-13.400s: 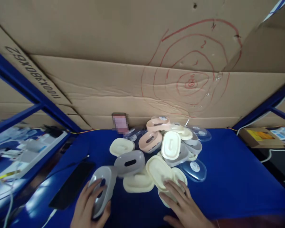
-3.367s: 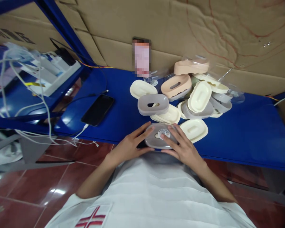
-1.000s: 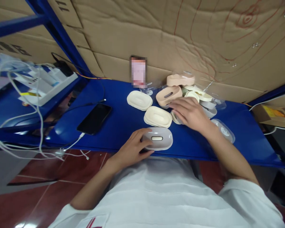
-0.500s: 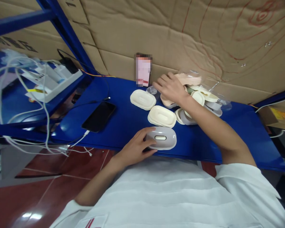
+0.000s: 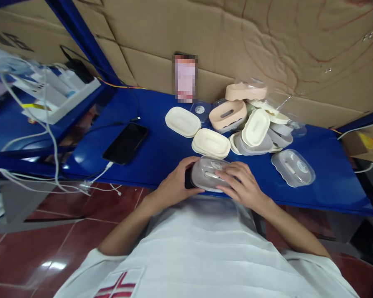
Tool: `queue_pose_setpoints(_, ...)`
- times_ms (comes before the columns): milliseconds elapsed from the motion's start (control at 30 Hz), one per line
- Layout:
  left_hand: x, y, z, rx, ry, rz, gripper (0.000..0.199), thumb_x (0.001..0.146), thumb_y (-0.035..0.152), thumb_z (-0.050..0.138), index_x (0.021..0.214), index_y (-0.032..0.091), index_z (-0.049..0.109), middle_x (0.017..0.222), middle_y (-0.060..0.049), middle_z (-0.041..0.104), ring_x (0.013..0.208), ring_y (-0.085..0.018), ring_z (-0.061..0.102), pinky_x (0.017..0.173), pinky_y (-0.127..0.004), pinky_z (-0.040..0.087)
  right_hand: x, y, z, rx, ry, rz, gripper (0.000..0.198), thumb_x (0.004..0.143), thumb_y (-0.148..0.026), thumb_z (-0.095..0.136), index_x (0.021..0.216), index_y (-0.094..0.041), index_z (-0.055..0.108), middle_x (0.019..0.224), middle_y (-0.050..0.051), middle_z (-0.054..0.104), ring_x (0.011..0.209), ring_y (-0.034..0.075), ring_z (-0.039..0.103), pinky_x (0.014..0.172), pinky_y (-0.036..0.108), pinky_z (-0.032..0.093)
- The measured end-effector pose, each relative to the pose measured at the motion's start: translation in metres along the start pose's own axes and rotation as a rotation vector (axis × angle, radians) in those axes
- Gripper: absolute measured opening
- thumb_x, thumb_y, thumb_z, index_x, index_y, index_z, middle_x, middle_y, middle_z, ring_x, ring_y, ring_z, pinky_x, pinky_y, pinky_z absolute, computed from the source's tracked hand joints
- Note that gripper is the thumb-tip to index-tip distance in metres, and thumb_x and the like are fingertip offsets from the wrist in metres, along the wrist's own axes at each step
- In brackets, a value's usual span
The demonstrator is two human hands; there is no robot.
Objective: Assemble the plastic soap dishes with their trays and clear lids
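- Head view, labels: a round white label [image 5: 216,164] sits on the clear cover [image 5: 205,162] at the lower centre of the frame; its print is too small to read.
- Similar round labels show on the covered dish [image 5: 294,167] at right and the flat clear cover [image 5: 200,112] at upper centre; neither is legible.
- Dark lettering [image 5: 9,39] on the cardboard [image 5: 149,37] at upper left is partly cut off; red curved lines cross the upper right.
- The left hand [image 5: 178,180] is curled around the left end of the grey dish [image 5: 196,176], which lies under the clear cover at the table's near edge.
- The right hand [image 5: 240,182] is closed over the right end of the clear cover, fingers across its top.
- Counted: two peach dishes [image 5: 228,116] at upper right of centre; three cream trays [image 5: 211,142] with faces in plain sight; two phones [image 5: 126,143], one flat, one upright with a pixelated screen.
- Grey dishes in the heap overlap too much to count.
- The hands hide both ends of the grey dish; a dark patch by the left palm is hard to make out.
- The box [image 5: 365,145] at right is cut off.
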State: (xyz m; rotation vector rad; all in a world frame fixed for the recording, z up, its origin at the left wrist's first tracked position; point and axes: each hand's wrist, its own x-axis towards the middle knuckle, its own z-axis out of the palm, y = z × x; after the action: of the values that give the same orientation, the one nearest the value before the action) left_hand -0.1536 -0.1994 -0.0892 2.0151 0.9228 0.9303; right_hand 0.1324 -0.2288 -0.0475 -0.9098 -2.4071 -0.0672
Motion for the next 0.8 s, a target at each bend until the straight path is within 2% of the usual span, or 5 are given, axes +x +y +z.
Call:
queue_pose_setpoints(200, 0.005, 0.005, -0.010, 0.111, -0.152, -0.005, 0.092, 0.093, 0.036, 0.088, 0.168, 0.035, 0.035, 0.172, -0.015, 0.044, 0.158, -0.035, 0.050, 0.128, -0.058, 0.049, -0.002, -0.002, 0.009, 0.064, -0.127, -0.086, 0.042, 0.110, -0.038, 0.065, 0.150, -0.027, 0.065, 0.145, 0.012, 0.071, 0.146, 0.028, 0.061, 0.131, 0.058, 0.043)
queue_pose_setpoints(300, 0.005, 0.003, -0.012, 0.092, -0.126, 0.027, 0.085, 0.091, 0.034, 0.090, 0.162, 0.033, 0.043, 0.165, -0.015, 0.051, 0.152, -0.034, 0.057, 0.124, -0.058, 0.053, -0.005, -0.005, 0.012, -0.015, -0.178, -0.143, 0.043, 0.110, -0.035, 0.065, 0.153, -0.029, 0.063, 0.156, 0.009, 0.066, 0.150, 0.025, 0.058, 0.135, 0.058, 0.037)
queue_pose_setpoints(433, 0.004, -0.002, -0.010, 0.088, -0.062, 0.060, 0.078, 0.086, 0.032, 0.093, 0.152, 0.031, 0.052, 0.157, -0.016, 0.059, 0.144, -0.033, 0.065, 0.115, -0.057, 0.060, -0.009, -0.007, 0.015, -0.101, -0.200, -0.074, 0.049, 0.108, -0.029, 0.069, 0.153, -0.045, 0.061, 0.156, 0.000, 0.067, 0.154, 0.028, 0.054, 0.135, 0.075, 0.022)
queue_pose_setpoints(567, 0.005, -0.004, -0.009, 0.083, -0.068, 0.074, 0.080, 0.087, 0.037, 0.093, 0.154, 0.031, 0.050, 0.158, -0.017, 0.057, 0.145, -0.035, 0.064, 0.115, -0.058, 0.059, -0.009, -0.006, 0.016, -0.029, -0.208, 0.025, 0.057, 0.104, -0.040, 0.074, 0.159, -0.035, 0.059, 0.166, 0.011, 0.055, 0.166, 0.037, 0.036, 0.127, 0.065, 0.047)
queue_pose_setpoints(800, 0.002, 0.007, -0.014, 0.183, -0.120, 0.103, 0.076, 0.105, 0.041, 0.072, 0.170, 0.031, 0.033, 0.172, -0.018, 0.044, 0.160, -0.033, 0.048, 0.127, -0.055, 0.051, -0.062, 0.006, -0.030, -0.112, 0.013, 0.106, 0.079, 0.098, -0.034, 0.082, 0.169, -0.035, 0.047, 0.159, 0.013, 0.062, 0.156, 0.041, 0.051, 0.119, 0.065, 0.057)
